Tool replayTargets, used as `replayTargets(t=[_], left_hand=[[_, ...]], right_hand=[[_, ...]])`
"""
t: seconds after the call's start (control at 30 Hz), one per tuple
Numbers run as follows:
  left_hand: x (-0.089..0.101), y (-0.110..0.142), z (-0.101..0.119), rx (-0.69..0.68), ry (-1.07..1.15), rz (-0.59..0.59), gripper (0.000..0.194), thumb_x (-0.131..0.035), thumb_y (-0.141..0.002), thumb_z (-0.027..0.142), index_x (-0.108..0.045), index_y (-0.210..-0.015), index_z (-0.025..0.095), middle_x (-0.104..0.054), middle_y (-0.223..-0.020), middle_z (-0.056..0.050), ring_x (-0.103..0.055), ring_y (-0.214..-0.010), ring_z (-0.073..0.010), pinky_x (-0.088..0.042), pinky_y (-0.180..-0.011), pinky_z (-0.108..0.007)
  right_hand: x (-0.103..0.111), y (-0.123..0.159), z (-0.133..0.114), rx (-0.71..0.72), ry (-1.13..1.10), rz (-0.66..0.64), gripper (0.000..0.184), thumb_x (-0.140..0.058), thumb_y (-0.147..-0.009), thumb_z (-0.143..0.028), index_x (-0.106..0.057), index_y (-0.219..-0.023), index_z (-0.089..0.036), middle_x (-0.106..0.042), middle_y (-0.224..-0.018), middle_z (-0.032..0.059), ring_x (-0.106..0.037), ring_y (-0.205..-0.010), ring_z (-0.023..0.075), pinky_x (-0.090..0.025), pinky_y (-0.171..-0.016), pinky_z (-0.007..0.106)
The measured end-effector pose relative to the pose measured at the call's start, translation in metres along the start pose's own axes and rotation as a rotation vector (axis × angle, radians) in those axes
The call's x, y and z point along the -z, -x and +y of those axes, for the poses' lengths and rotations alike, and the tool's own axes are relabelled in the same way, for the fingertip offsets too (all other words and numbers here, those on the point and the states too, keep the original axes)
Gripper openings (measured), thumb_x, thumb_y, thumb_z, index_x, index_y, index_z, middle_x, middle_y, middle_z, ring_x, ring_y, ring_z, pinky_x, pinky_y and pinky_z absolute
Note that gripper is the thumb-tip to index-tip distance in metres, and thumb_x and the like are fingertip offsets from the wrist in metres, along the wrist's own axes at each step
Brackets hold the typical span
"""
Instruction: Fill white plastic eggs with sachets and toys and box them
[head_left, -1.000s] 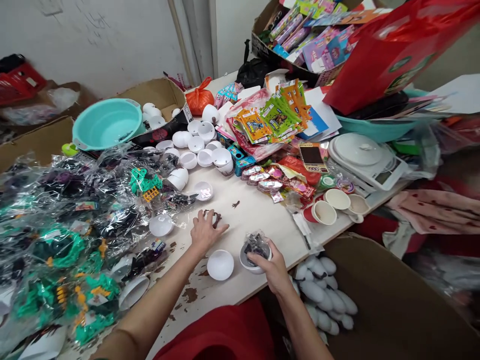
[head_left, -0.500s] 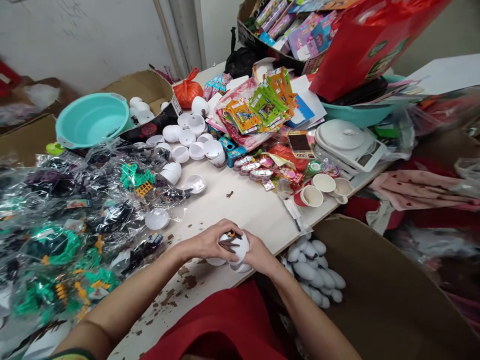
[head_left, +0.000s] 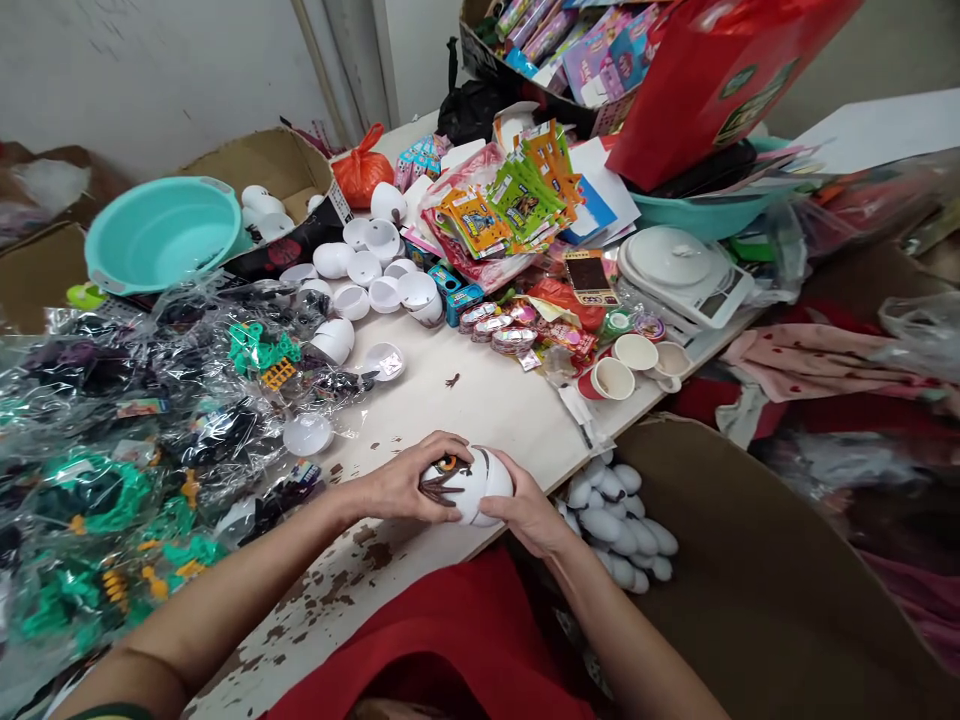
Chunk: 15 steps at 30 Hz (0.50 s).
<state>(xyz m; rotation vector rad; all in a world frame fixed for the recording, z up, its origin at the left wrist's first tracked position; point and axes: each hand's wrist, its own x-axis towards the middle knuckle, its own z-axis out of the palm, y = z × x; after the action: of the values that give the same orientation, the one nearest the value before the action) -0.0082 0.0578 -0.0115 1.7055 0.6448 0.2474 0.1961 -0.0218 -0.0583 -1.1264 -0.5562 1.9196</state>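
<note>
A white plastic egg [head_left: 474,492] printed with an orange eye and brown crack marks lies sideways between my hands, just over the table's front edge. My left hand [head_left: 405,484] wraps round its printed end, and my right hand [head_left: 526,508] grips the plain end with the thumb in front. A curved seam runs between the two parts; whether they are fully joined I cannot tell. Beyond the hands, a small brown scrap [head_left: 452,381] lies on the table [head_left: 487,415]. A white half shell [head_left: 308,435] sits to the left, beside several plastic-bagged toys [head_left: 259,350].
White egg shells [head_left: 364,268] cluster near a turquoise basin [head_left: 169,235]. Snack packets [head_left: 525,195], paper cups [head_left: 611,380] and a white scale [head_left: 686,275] stand farther right. Below the table edge, a cardboard box [head_left: 720,540] holds several white eggs [head_left: 619,525].
The egg has turned onto its side, so its printed eye and seam now show. My right hand has shifted round to its right end. The view has moved slightly.
</note>
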Motion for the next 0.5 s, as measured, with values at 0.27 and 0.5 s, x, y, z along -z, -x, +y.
replayTargets(t=[0.27,0.5], left_hand=[[0.010,0.005,0.004,-0.047,0.048,-0.065,0.056,-0.076,-0.072,0.030,-0.048,-0.120,0.024,-0.038,-0.138,-0.011,-0.042,-0.127,-0.0246,-0.035,-0.107,-0.042],[0.007,0.013,0.005,0.132,0.285,-0.011,0.054,-0.075,-0.075,0.031,-0.046,-0.120,0.028,-0.039,-0.129,-0.007,-0.047,-0.116,-0.0201,-0.047,-0.095,-0.036]], right_hand=[[-0.007,0.006,-0.024,0.016,0.220,-0.128,0.084,-0.088,-0.054,-0.026,-0.050,-0.129,-0.022,-0.063,-0.118,0.0055,-0.058,-0.106,0.0259,-0.047,-0.088,0.037],[-0.012,0.000,-0.010,0.054,0.149,-0.007,0.073,-0.083,-0.062,-0.034,-0.052,-0.127,-0.021,-0.062,-0.121,0.0062,-0.056,-0.110,0.0262,-0.044,-0.096,0.039]])
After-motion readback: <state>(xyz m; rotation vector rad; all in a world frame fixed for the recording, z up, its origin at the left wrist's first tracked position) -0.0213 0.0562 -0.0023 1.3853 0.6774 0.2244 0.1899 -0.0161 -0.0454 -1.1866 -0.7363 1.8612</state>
